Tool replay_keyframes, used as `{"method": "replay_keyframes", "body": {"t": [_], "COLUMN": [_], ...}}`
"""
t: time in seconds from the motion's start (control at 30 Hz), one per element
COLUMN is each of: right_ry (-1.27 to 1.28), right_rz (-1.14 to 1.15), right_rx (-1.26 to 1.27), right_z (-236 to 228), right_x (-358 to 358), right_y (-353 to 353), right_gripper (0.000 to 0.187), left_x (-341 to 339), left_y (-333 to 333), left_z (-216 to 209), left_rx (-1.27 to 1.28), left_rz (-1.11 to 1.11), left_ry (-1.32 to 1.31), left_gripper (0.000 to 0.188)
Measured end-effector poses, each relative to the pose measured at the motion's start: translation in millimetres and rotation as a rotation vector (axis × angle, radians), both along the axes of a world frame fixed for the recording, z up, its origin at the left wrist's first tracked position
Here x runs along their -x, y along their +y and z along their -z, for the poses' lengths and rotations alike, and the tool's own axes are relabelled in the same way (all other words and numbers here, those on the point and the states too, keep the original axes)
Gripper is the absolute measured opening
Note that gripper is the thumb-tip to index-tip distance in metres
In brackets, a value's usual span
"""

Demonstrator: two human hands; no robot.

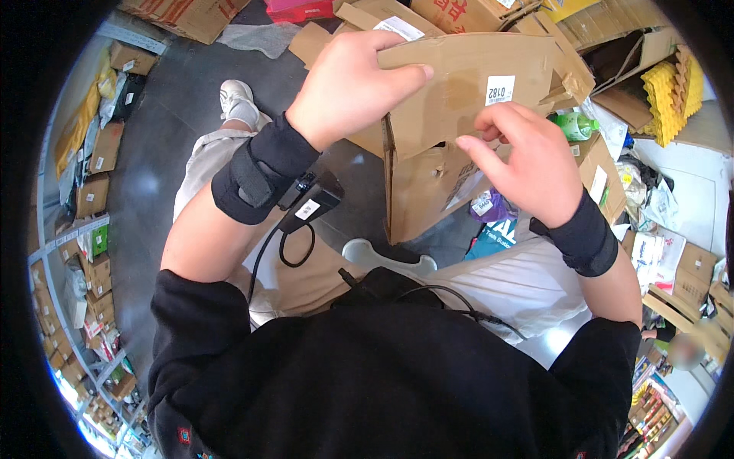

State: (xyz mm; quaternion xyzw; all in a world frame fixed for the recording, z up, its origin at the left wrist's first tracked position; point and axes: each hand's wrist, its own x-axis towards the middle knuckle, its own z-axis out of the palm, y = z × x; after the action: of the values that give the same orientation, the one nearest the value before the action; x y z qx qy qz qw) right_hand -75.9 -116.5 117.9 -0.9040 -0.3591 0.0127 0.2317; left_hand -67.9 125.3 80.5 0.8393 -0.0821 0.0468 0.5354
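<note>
A flattened-looking brown cardboard box (436, 99) stands tilted in front of me, a white label on its upper face and a small torn hole lower down. My left hand (348, 88) is closed over its upper left edge, thumb on the near face and the other fingers hidden behind. Just off the box's right side is my right hand (531, 164), its fingers loosely curled. A gap shows between thumb and forefinger, and I see nothing held there. Both wrists wear black wraps. Whether the right fingertips touch the cardboard I cannot tell.
More cartons (459, 14) crowd the far side. To the right lie a green bottle (576, 126), yellow egg-crate foam (673, 96) and a purple package (493, 206). Shelves of parcels (95, 229) line the left. A cabled black device (312, 203) hangs below my left wrist.
</note>
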Motion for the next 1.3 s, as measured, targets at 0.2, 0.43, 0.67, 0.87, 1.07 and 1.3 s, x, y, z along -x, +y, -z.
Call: {"method": "replay_keyframes", "body": {"t": [0.2, 0.43, 0.67, 0.87, 1.07, 1.3], "right_ry": [0.064, 0.235, 0.255, 0.085, -0.041, -0.061], "right_rz": [0.107, 0.158, 0.187, 0.16, 0.108, 0.105], "right_rx": [-0.047, -0.092, -0.106, 0.043, 0.061, 0.025], "right_z": [21.3, 21.3, 25.5, 26.1, 31.3, 36.5], "right_x": [-1.8, -10.9, -13.0, -5.3, -5.1, -6.9], "right_y": [7.9, 9.5, 9.3, 13.5, 17.0, 19.4], "right_gripper": [0.031, 0.027, 0.02, 0.012, 0.01, 0.011], "left_x": [1.1, 2.0, 2.8, 7.2, 6.9, 5.7], "left_y": [-18.6, -18.2, -20.1, -24.8, -23.9, -22.3], "left_z": [-1.7, -4.4, 2.3, 0.6, 0.6, 4.5], "left_rx": [-0.034, -0.112, -0.112, -0.146, -0.147, -0.139], "left_rz": [-0.003, 0.037, 0.025, 0.013, 0.0, -0.021], "left_ry": [-0.105, 0.005, 0.019, -0.054, -0.048, -0.027], "left_gripper": [0.038, 0.038, 0.038, 0.036, 0.036, 0.036]}}
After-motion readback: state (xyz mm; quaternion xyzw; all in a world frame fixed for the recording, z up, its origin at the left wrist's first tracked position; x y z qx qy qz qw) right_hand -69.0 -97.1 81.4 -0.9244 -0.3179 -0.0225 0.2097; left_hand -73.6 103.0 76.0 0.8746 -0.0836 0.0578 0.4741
